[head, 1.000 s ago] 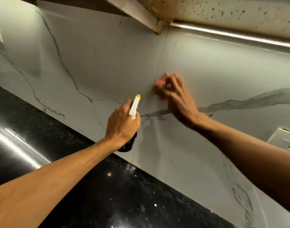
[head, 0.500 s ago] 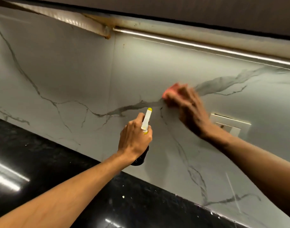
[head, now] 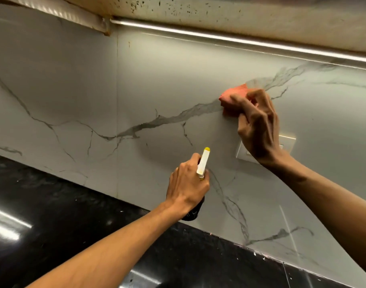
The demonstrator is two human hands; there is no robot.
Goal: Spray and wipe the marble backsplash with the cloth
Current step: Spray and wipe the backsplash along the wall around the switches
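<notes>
Right hand [head: 257, 123] presses the bunched pink cloth [head: 233, 96] flat against the marble backsplash [head: 157, 84], above and right of the left hand [head: 186, 183], which grips the spray bottle [head: 203, 163], nozzle aimed up-wall, below the cloth.

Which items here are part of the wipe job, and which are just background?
In the job: cloth, pressed to the marble backsplash by the right hand; spray bottle, gripped by the left hand.
Background: switch plate, black countertop, light strip.
</notes>
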